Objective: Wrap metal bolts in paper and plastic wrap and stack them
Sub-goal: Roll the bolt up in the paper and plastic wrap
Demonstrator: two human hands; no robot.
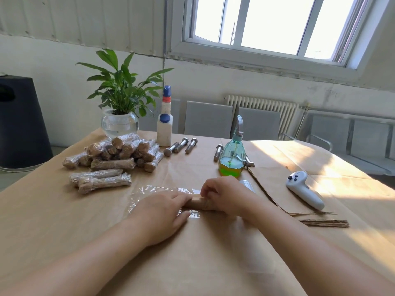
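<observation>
- Table (pixel 64 221) carries everything
- Wrapped stack (pixel 119 151) far left, two more wrapped bolts (pixel 102 180) just before it
- Plant (pixel 120 103) behind the stack, glue bottle (pixel 165 122) to its right
- Bare bolts (pixel 181 146) right of the stack
- Spray bottle (pixel 232 154) centre right, remote (pixel 304 190) further right
- Plastic sheet (pixel 149 192) near, roll (pixel 197 204) on it, left hand (pixel 162 212) and right hand (pixel 222 194) on the roll

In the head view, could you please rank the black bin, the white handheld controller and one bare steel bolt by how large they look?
1. Black bin, cut off by the frame edge.
2. White handheld controller.
3. Bare steel bolt.
The bolt lies farther back than the controller, so that gap is partly distance.
</observation>
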